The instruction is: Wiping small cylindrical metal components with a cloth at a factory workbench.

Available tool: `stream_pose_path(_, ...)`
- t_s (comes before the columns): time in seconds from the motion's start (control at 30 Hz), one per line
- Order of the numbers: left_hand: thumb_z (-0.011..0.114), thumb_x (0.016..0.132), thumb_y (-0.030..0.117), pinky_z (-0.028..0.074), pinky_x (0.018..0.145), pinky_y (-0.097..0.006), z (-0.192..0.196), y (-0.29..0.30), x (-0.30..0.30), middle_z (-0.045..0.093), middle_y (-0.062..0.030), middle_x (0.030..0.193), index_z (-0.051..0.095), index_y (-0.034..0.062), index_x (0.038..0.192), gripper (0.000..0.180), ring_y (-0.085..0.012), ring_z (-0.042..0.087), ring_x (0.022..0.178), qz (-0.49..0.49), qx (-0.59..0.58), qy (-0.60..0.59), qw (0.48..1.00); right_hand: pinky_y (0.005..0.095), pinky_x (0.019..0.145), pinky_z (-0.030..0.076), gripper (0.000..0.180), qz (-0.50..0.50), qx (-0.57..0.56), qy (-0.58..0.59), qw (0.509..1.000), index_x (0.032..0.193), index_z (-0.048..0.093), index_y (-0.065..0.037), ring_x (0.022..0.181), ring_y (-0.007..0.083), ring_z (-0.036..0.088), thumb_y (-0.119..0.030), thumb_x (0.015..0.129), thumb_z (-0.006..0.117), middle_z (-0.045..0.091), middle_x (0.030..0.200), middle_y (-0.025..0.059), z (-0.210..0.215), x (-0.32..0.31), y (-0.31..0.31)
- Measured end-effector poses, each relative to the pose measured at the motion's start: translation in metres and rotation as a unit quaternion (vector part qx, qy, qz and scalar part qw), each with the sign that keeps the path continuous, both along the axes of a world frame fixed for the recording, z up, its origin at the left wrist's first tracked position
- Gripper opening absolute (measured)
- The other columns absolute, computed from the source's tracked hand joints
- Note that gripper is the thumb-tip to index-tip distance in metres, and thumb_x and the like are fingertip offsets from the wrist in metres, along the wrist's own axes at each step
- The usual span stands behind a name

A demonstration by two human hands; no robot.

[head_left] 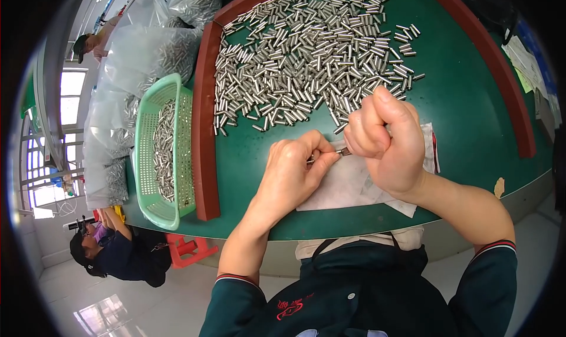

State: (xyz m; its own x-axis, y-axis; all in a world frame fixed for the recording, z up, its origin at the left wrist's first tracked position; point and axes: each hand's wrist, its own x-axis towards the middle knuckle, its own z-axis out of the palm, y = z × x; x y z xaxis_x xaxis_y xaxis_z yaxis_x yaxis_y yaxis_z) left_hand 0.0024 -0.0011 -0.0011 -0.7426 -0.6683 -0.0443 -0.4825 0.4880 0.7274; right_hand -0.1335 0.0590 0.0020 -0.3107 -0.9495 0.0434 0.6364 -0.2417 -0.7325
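My left hand [292,171] is closed, pinching a small silver metal pin [339,153] between thumb and finger. Close beside it, my right hand [386,142] forms a fist with the thumb on top. A small dark piece [346,151] shows at the edge of that fist, against the pin's end; most of what the fist holds is hidden. Under both hands lies a stained white cloth [330,195]. Just beyond them, a large heap of loose metal pins [306,60] spreads over the green tabletop [466,125].
Dark red wooden rails [206,119] border the work area on both sides. Outside the left rail stands a light green plastic basket [186,172] with more pins. Clear plastic bags [127,57] of pins line the far left. A person [124,248] sits near a red stool [188,250].
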Motion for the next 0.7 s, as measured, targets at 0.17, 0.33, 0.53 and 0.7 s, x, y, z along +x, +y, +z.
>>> stream_pose_path(0.17,0.062,0.070,0.007,0.039,0.044,-0.031,-0.001,0.001,-0.001,0.053,-0.0125,0.053,0.054,0.0000,0.068,0.011,-0.0239,0.051,0.043,-0.004,-0.006,0.008,1.000,0.0246,0.038,0.016,0.045,-0.004,-0.005,0.008,1.000,0.048,0.025,-0.012,0.037,0.0077,0.016,-0.026,0.090,0.027,0.024,0.040,-0.0026,-0.001,0.000,0.001)
stream_pose_path(0.33,0.062,0.070,0.006,0.039,0.043,-0.031,0.000,0.001,-0.001,0.052,-0.0126,0.051,0.053,-0.0002,0.067,0.011,-0.0246,0.050,0.043,0.000,-0.007,0.006,1.000,0.0240,0.038,0.016,0.045,-0.006,-0.006,0.023,1.000,0.047,0.026,-0.012,0.038,0.0079,0.017,-0.024,0.090,0.027,0.024,0.040,-0.0027,-0.002,0.003,0.003)
stream_pose_path(0.53,0.061,0.070,0.006,0.039,0.043,-0.032,0.000,-0.001,-0.001,0.051,-0.0132,0.050,0.053,-0.0005,0.067,0.011,-0.0259,0.049,0.042,-0.009,-0.012,0.012,1.000,0.0240,0.038,0.017,0.043,-0.018,-0.024,0.080,0.996,0.047,0.026,-0.011,0.039,0.0080,0.019,-0.021,0.089,0.029,0.022,0.041,-0.0023,-0.003,0.008,0.002)
stream_pose_path(0.7,0.060,0.075,0.008,0.039,0.049,-0.024,0.003,-0.009,0.004,0.055,-0.0050,0.061,0.055,-0.0002,0.072,0.010,-0.0102,0.051,0.053,0.015,0.101,0.077,0.992,0.0243,0.038,0.016,0.045,0.000,0.010,0.021,1.000,0.048,0.026,-0.011,0.038,0.0077,0.016,-0.025,0.090,0.030,0.023,0.040,-0.0024,0.002,0.001,-0.002)
